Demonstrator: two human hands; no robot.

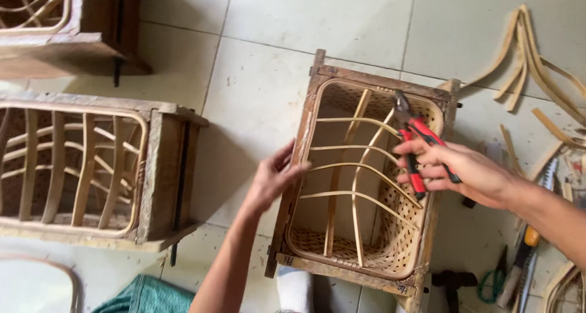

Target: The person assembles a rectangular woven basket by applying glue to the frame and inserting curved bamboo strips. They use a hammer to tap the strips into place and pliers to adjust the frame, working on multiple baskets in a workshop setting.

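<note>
A wooden frame (360, 81) with a woven basket (403, 252) set inside it is standing on the tiled floor (262, 93), its long axis running away from the person, slightly tilted to the right at the far end. The right hand (464, 172) is hovering over the frame's right edge, fingers wrapped tight around the red handles of a pair of pliers (415, 139); the tool's nose is pointing toward the far right corner, just over the thin cane strips (354, 166) that are arching across the opening. Whether the nose is biting a strip cannot be told. The left hand (274, 176) is pressing against the frame's left edge near its middle, fingers loosely spread and bent over the rim. The basket is holding nothing but those strips. A second frame (159, 172) is lying well apart to the left, a third (91, 26) at the far left corner of the floor, and loose bent strips (531, 57) and hand tools (525, 252) are lying to the right.
</note>
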